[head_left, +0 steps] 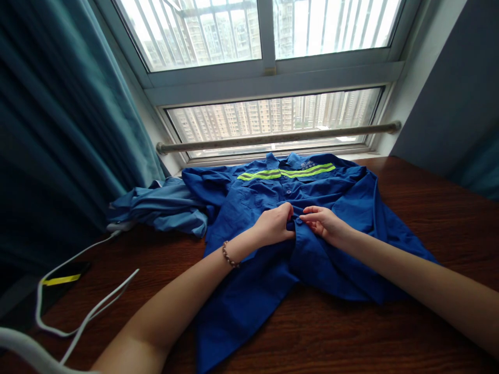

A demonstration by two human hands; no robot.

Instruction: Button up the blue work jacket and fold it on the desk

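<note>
A blue work shirt with a yellow-green reflective stripe across the chest lies spread on a dark wooden table, collar towards the window. My left hand, with a bead bracelet on its wrist, pinches the shirt's front placket at mid-chest. My right hand pinches the other edge of the placket right beside it, the fingertips of both hands almost touching around a button.
A second, lighter blue garment lies bunched at the shirt's left. White cables trail over the table's left side near a dark device with a yellow strip. Teal curtain hangs at the left; a window and rail stand behind.
</note>
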